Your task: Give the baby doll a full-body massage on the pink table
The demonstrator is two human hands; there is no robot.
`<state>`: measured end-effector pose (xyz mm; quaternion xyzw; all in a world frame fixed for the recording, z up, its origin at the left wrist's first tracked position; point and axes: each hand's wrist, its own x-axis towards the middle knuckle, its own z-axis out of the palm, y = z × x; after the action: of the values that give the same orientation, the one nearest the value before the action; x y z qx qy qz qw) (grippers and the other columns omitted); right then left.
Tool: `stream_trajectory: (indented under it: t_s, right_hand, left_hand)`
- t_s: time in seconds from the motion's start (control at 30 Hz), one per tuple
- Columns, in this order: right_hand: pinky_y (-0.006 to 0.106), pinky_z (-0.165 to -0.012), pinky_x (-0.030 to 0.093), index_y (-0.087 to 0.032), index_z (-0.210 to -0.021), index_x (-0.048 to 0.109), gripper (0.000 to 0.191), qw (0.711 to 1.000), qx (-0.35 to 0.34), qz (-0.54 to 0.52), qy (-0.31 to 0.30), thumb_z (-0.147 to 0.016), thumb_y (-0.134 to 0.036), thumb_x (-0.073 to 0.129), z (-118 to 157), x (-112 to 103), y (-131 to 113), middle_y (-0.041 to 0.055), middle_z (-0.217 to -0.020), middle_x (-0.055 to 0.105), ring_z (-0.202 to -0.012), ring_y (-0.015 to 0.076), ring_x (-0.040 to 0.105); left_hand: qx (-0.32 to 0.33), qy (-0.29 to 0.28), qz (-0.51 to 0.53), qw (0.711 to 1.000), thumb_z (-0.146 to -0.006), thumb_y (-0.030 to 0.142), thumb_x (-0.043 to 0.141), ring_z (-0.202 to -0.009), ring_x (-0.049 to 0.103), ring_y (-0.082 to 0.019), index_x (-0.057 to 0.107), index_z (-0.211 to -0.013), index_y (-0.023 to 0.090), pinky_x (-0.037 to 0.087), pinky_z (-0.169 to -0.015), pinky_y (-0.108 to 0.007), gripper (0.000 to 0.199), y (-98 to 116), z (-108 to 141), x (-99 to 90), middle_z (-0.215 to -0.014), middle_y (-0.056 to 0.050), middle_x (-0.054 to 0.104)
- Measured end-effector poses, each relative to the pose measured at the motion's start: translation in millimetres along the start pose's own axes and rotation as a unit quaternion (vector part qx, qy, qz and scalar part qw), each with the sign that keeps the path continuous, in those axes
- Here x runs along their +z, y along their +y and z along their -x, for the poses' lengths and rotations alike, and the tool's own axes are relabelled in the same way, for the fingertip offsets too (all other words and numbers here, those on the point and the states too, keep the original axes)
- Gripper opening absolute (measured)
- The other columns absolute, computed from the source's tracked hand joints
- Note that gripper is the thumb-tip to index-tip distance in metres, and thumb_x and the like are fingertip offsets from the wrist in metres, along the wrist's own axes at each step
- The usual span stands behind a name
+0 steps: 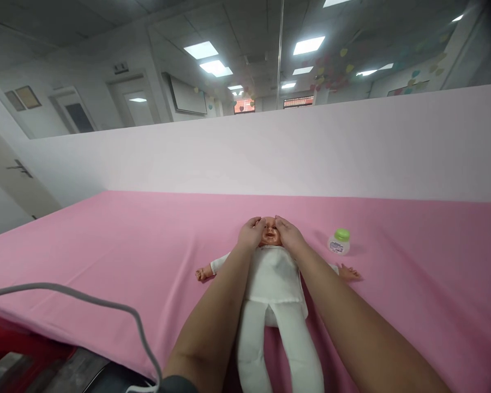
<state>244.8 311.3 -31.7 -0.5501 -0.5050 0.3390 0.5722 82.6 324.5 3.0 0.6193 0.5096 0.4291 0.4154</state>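
A baby doll [276, 278] in white clothes lies on its back on the pink cloth, its arms spread out and its legs toward me. My left hand [251, 231] rests against the left side of the doll's face, and my right hand [288, 232] against the right side. The fingers of both hands lie flat along the head, with the thumbs toward the eyes. Between my hands the doll's nose, mouth and chin show. My forearms pass over the doll's arms and hide part of them.
A small clear jar [339, 243] with a green lid stands right of the doll. A grey cable [85, 297] hangs at the lower left, above a red stool [24, 355]. Behind the pink-covered table [126, 229] rises a white wall with glass above.
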Motion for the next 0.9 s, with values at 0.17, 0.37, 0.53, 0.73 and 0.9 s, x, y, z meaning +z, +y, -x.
stream_trajectory:
  t_s: [0.17,0.37,0.53,0.73,0.9]
  right_hand:
    - [0.045,-0.127,0.03,-0.03,-0.142,0.065,0.059,1.0,0.003,-0.021,0.022,-0.093,-0.062,0.061,0,3,7,0.0032,-0.155,0.057,-0.147,0.0256,0.049]
    - [0.046,-0.118,0.046,-0.033,-0.14,0.066,0.054,0.997,-0.011,-0.08,0.004,-0.094,-0.061,0.061,-4,1,11,0.0003,-0.143,0.068,-0.136,0.0269,0.06]
    - [0.047,-0.118,0.046,-0.034,-0.136,0.069,0.05,0.996,-0.02,-0.089,-0.008,-0.092,-0.057,0.065,-4,0,11,0.0002,-0.142,0.069,-0.135,0.0271,0.061]
    - [0.045,-0.123,0.038,-0.032,-0.142,0.064,0.054,0.997,-0.028,-0.067,-0.016,-0.091,-0.05,0.069,-4,-2,9,0.0015,-0.15,0.062,-0.141,0.0243,0.055]
    - [0.044,-0.119,0.044,-0.034,-0.146,0.06,0.058,0.998,0.001,-0.068,-0.015,-0.091,-0.049,0.068,-4,-2,10,0.0001,-0.156,0.056,-0.141,0.0248,0.055]
  left_hand:
    - [0.001,0.032,0.036,0.999,-0.095,0.051,0.064,-0.132,0.062,-0.028,0.064,-0.139,0.022,0.045,-0.113,-0.04,0.053,-8,-1,11.5,-0.144,-0.012,0.066]
    - [-0.014,0.047,0.141,0.989,-0.085,0.043,0.077,-0.122,0.067,-0.029,0.065,-0.135,0.02,0.051,-0.105,-0.04,0.056,-9,1,19.6,-0.138,-0.015,0.068]
    - [-0.046,0.018,0.184,0.982,-0.081,0.032,0.076,-0.118,0.069,-0.027,0.059,-0.143,0.022,0.055,-0.098,-0.036,0.064,-7,1,12.5,-0.141,-0.013,0.066]
    - [-0.061,-0.016,0.204,0.977,-0.082,0.03,0.074,-0.108,0.07,-0.025,0.062,-0.138,0.023,0.058,-0.09,-0.036,0.058,-6,-3,5.9,-0.135,-0.012,0.068]
    - [-0.048,-0.015,0.138,0.989,-0.085,0.036,0.073,-0.101,0.07,-0.024,0.068,-0.126,0.026,0.058,-0.083,-0.035,0.043,-5,-6,4.3,-0.122,-0.008,0.072]
